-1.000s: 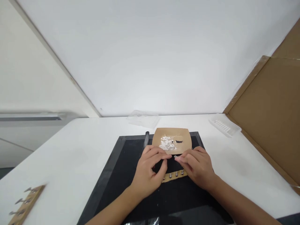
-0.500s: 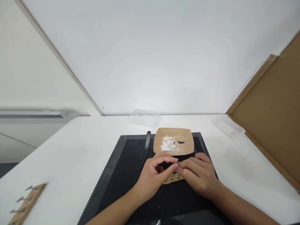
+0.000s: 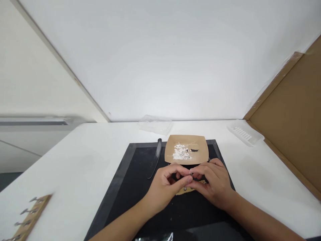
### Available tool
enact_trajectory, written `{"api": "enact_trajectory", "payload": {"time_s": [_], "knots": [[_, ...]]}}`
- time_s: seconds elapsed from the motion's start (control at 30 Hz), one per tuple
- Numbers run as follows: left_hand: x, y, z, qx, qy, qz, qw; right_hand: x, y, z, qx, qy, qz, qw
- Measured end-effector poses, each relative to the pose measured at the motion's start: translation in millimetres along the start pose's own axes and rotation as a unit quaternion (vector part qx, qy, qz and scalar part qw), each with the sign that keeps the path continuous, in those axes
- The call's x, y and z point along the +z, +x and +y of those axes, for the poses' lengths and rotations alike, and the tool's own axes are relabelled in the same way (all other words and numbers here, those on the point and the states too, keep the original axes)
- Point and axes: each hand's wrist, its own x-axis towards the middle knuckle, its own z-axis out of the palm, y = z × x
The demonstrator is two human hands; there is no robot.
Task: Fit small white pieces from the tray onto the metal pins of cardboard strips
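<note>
My left hand [image 3: 167, 187] and my right hand [image 3: 213, 182] meet over a black mat [image 3: 130, 197], thumbs and fingertips pinched together. Between the fingertips is something small and dark, too small to name. Under my hands lies a tan strip [image 3: 181, 191] with small metal pieces on it, partly hidden by my fingers. Just beyond them a brown paper tray [image 3: 200, 160] holds a pile of white bits [image 3: 181, 152] and a dark sliver [image 3: 194, 150].
A dark curved tool [image 3: 155, 159] lies on the mat's left. Clear plastic packaging [image 3: 155, 125] and a clear tray of white pieces [image 3: 244, 134] are at the back. A wooden strip with metal pegs [image 3: 31, 217] is front left; cardboard [image 3: 288, 117] stands right.
The fingers of my right hand have shifted and spread slightly around the small piece, showing a bit of it. The view has moved a little.
</note>
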Motion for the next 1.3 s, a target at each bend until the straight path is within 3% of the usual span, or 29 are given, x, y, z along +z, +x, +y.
{"api": "enact_trajectory", "payload": {"time_s": [0.3,0.57,0.77,0.9,1.1,1.3], "knots": [[-0.1,1,0,0.033,-0.05,-0.007,0.998,-2,4,-1,0.017,0.014,-0.001,1.0],[-1.5,1,1,0.08,0.009,-0.003,0.997,-3,3,1,-0.008,0.016,0.001,1.0],[-12.4,6,2,0.129,0.075,0.114,0.982,10,-3,-4,0.034,0.043,-0.037,0.998],[-17.4,10,-3,0.143,0.109,0.159,0.971,21,-7,-8,0.014,0.004,-0.062,0.998],[-15.4,7,-7,0.164,0.139,0.14,0.967,26,-7,-12,-0.01,-0.053,-0.101,0.993],[-15.6,7,0,0.249,0.217,0.093,0.939,28,-7,-17,0.001,-0.075,-0.119,0.99]]}}
